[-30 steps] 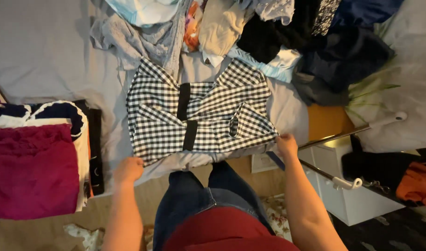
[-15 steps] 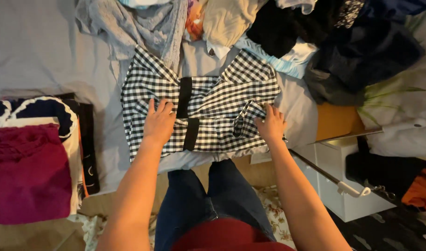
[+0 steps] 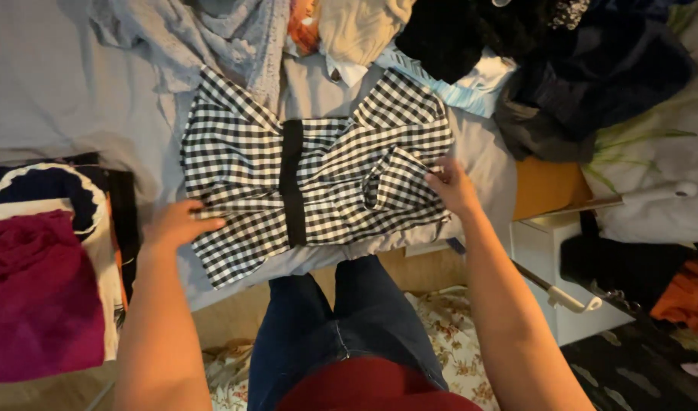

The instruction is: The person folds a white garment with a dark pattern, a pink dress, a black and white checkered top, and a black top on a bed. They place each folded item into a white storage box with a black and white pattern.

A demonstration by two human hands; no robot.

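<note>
I see the black-and-white checked garment (image 3: 318, 183) spread flat on the grey bed sheet (image 3: 52, 84), a black band running down its middle. My left hand (image 3: 177, 225) rests on its lower left edge, fingers (image 3: 204, 224) loosely extended and flat, gripping nothing. My right hand (image 3: 452, 186) sits at the right edge, fingers (image 3: 432, 176) pinched on a fold of the checked cloth. A heap of mixed clothes (image 3: 455, 38) lies just beyond the garment. A folded magenta piece (image 3: 36, 297) tops a stack well to the left.
</note>
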